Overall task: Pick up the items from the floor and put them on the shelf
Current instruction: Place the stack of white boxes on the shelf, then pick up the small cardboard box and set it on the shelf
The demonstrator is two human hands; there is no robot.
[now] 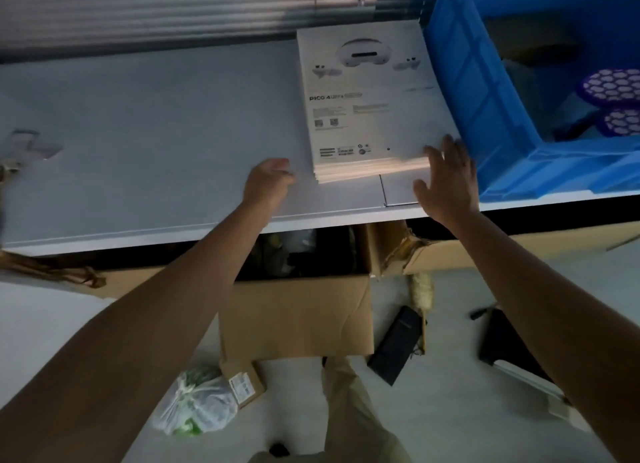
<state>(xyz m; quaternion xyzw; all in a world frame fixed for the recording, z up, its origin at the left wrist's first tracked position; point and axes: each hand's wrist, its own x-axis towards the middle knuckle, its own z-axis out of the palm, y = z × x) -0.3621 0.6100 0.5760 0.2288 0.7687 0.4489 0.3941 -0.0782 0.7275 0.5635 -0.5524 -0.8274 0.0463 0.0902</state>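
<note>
A white headset box (370, 105) lies flat on the white shelf top (156, 143), next to a blue crate. My left hand (268, 182) hovers just off the box's near left corner, fingers curled and holding nothing. My right hand (448, 182) is spread at the box's near right corner, fingertips at its edge. On the floor below lie a clear bag of green things (195, 402), a small cardboard box (242, 381), a black flat case (398, 344), a pale feather duster (420, 294) and another black item (505, 344).
A blue plastic crate (512, 91) with purple discs stands on the shelf at right. Two open cardboard boxes (298, 317) stand on the floor under the shelf edge. Window blinds (173, 8) run behind the shelf. My trouser leg (349, 410) is at the bottom.
</note>
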